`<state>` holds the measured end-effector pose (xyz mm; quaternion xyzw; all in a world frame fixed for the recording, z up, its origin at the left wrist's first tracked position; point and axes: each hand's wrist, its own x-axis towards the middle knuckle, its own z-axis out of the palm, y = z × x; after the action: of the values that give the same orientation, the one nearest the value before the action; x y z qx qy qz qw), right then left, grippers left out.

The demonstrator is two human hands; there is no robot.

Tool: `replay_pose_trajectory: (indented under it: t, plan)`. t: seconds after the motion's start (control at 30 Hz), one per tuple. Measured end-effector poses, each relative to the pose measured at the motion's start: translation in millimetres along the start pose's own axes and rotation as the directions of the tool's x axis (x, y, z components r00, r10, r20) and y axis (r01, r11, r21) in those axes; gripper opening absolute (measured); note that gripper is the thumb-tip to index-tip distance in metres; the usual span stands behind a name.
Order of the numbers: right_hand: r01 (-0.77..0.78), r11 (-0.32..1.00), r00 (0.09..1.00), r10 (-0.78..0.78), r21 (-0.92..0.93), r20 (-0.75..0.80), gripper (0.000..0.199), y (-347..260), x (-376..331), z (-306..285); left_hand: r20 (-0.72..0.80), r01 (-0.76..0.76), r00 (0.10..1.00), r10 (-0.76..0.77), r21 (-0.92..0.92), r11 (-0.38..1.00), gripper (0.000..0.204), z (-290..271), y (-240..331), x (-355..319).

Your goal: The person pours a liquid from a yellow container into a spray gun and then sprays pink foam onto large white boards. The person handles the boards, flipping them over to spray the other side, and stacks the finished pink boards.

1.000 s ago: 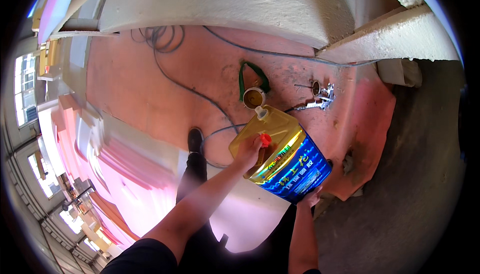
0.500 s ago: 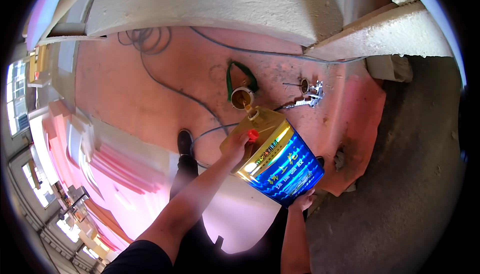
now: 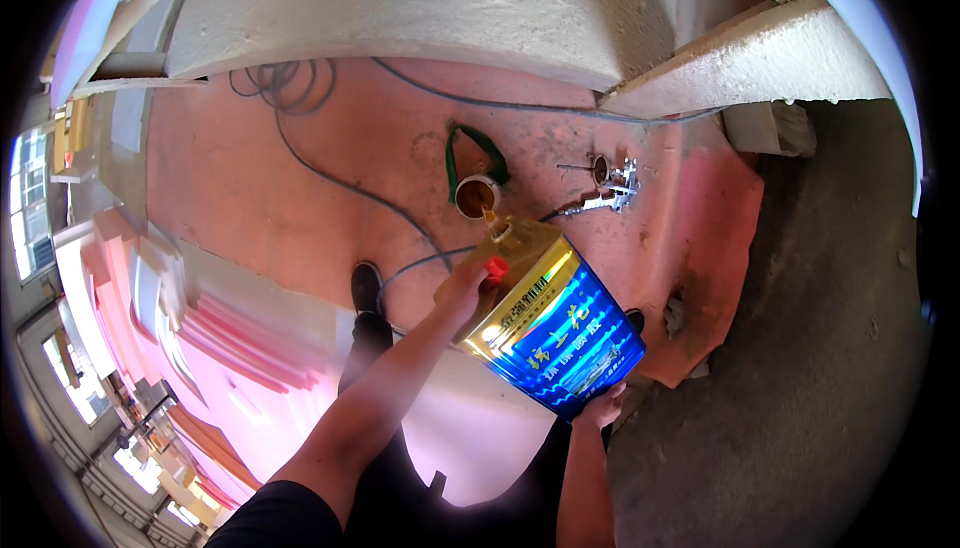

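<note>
A square metal can [image 3: 570, 333], gold and blue, is tilted over with its mouth pointing away from me. My left hand [image 3: 465, 293] grips the can near its top, fingers partly hidden, with a red cap [image 3: 496, 268] showing by the fingertips. Under the can's bottom end, my right hand [image 3: 602, 406] is wrapped round the lower edge. From the spout runs a stream of amber liquid [image 3: 492, 218] into a round white-rimmed cup [image 3: 477, 196] on the floor, which has brown liquid inside. A green strap [image 3: 488, 148] loops beside this cup.
A metal spray gun [image 3: 615, 188] lies on the pink floor sheet [image 3: 260, 168], right of the cup. A dark hose [image 3: 370, 191] snakes across the sheet. Large whitish rough panels [image 3: 400, 8] stand at the far side. Stacked pink strips [image 3: 240, 343] lie at left.
The view has shifted slightly. Amber liquid keeps running into the cup, and both hands stay on the tilted can in nearly the same place.
</note>
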<state>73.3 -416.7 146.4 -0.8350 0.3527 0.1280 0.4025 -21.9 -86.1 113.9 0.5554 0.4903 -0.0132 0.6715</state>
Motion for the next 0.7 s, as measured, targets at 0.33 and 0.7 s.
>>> replay_pose_trajectory:
  t: [0.33,0.7]
  plan:
    - [-0.041,0.999,0.999,0.041,-0.003,-0.021,0.059,2.9,-3.7,-1.4,-0.07,0.02,0.997,-0.032,-0.168,0.986,0.031,0.3,11.4,-3.8]
    - [-0.062,0.998,0.998,0.062,0.01,-0.033,0.06,3.7,-10.3,-2.5,-0.01,0.029,0.999,-0.031,-0.171,0.985,0.032,-8.9,25.7,-7.8]
